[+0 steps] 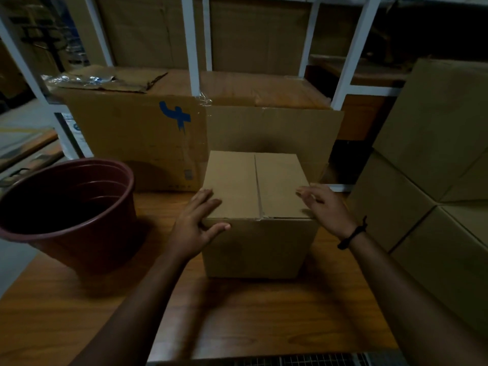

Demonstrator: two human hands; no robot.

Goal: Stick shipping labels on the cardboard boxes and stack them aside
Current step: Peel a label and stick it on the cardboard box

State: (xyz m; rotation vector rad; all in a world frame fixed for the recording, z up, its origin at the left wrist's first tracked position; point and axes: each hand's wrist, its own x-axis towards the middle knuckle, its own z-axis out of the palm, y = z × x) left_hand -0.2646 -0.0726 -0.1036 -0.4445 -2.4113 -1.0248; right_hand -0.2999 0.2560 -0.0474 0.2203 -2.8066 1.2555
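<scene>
Box (257,186) sits mid-table (237,313), dead ahead between both hands, top seam running near-to-far, no label visible. Left hand (196,223) lies flat on its near-left top corner, fingers straight, gripping nothing. Right hand (326,210) is spread at the near-right edge, equally close, contact unclear.

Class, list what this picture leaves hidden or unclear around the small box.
- Head view, small box: back and side faces hidden by the box itself.
- Head view, right hand: motion-blurred, contact with box unclear.
- Head view, bucket: left side cut by frame edge, bottom too dark.
</scene>
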